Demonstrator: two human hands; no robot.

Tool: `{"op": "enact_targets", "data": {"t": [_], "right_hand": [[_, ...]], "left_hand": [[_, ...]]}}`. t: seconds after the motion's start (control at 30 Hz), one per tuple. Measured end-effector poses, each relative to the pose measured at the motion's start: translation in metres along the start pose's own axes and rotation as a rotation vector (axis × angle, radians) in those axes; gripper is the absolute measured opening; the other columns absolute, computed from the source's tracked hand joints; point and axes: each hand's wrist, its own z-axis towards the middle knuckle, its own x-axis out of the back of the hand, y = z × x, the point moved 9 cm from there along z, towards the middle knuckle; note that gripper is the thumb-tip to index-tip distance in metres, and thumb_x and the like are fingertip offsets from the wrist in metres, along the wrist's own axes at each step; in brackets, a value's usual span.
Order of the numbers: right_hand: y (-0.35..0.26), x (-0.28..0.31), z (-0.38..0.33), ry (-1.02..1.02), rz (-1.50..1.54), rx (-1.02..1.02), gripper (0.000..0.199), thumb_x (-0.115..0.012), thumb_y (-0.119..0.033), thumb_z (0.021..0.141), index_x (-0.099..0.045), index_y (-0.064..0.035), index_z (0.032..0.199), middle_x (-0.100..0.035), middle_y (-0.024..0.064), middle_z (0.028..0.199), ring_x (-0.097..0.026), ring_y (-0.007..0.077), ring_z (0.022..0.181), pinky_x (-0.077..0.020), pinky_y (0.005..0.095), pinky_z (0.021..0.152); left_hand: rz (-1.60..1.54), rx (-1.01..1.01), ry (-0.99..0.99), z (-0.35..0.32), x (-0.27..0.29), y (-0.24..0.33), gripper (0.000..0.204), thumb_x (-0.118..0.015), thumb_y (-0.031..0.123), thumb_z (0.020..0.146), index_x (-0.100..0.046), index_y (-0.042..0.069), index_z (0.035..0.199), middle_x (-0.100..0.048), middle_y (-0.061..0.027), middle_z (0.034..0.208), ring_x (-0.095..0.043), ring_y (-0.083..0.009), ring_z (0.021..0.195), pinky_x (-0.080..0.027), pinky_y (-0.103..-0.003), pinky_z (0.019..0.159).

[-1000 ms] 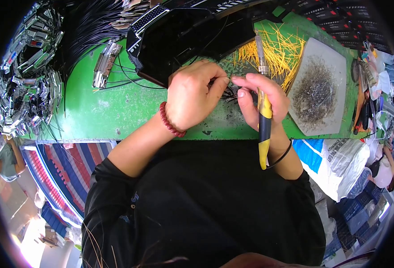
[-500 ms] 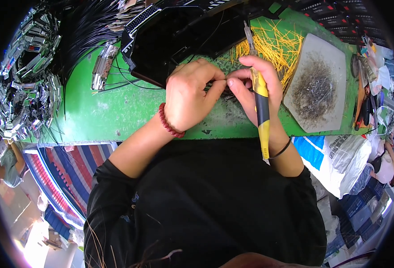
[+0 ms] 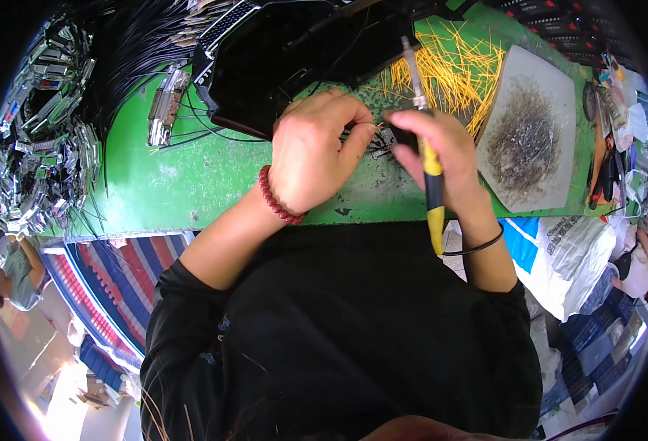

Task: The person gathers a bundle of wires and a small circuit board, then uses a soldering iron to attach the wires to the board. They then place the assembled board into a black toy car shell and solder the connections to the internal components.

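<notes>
My left hand (image 3: 315, 147), with a red bead bracelet at its wrist, is closed in a pinch over the bench. Thin wires (image 3: 380, 130) show at its fingertips, beside a small metal part (image 3: 390, 137); the rest is hidden behind the fingers. My right hand (image 3: 445, 151) holds a yellow and black soldering iron (image 3: 433, 176), its metal tip pointing away from me. The thumb and forefinger of that hand are apart, a short way right of the left fingertips. Beyond the hands lies a large black glossy panel or housing (image 3: 265, 66).
Yellow sticks of wire or tubing (image 3: 449, 73) lie scattered at the far right, beside a grey, dirt-stained board (image 3: 526, 140). Metal parts with black leads (image 3: 166, 106) rest on the green bench (image 3: 206, 176). A pile of shiny metal parts (image 3: 52, 147) stands left; hand tools (image 3: 602, 154) lie right.
My right hand has moved to the right, away from the left fingertips, and its fingers have spread. The soldering iron has shifted with it. The left hand has hardly moved.
</notes>
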Motion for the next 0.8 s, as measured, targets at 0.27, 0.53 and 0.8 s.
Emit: {"op": "enact_targets", "data": {"t": [0.27,0.53,0.8], "right_hand": [[-0.005,-0.008,-0.010,0.148,-0.124,-0.038,0.053,-0.076,-0.003,0.061,-0.061,-0.0121,0.111,-0.049,0.0036,0.065,-0.050,0.0242,0.068,-0.0397,0.0358,0.060],[-0.004,-0.003,-0.011,0.249,-0.122,-0.125,0.053,-0.076,-0.002,0.062,-0.060,-0.0101,0.112,-0.052,0.0041,0.069,-0.049,0.0239,0.066,-0.0414,0.0353,0.060],[0.030,0.043,-0.036,0.304,0.391,-0.395,0.045,-0.061,-0.028,0.091,-0.053,-0.0019,0.127,-0.070,0.0054,0.076,-0.053,0.0062,0.060,-0.0435,0.0219,0.056]], "left_hand": [[0.210,-0.169,0.020,0.001,-0.004,0.027,0.009,-0.069,0.001,0.070,-0.062,0.004,0.074,-0.059,-0.0081,0.072,-0.059,-0.0265,0.066,-0.048,-0.034,0.058],[0.337,-0.140,0.000,0.003,-0.022,0.016,0.008,-0.070,0.006,0.069,-0.063,0.007,0.072,-0.058,-0.0048,0.070,-0.060,-0.0235,0.064,-0.048,-0.033,0.055],[0.341,-0.044,-0.084,0.011,-0.025,0.011,0.006,-0.070,0.008,0.071,-0.064,0.008,0.070,-0.058,-0.0043,0.066,-0.060,-0.0216,0.060,-0.047,-0.032,0.052]]}}
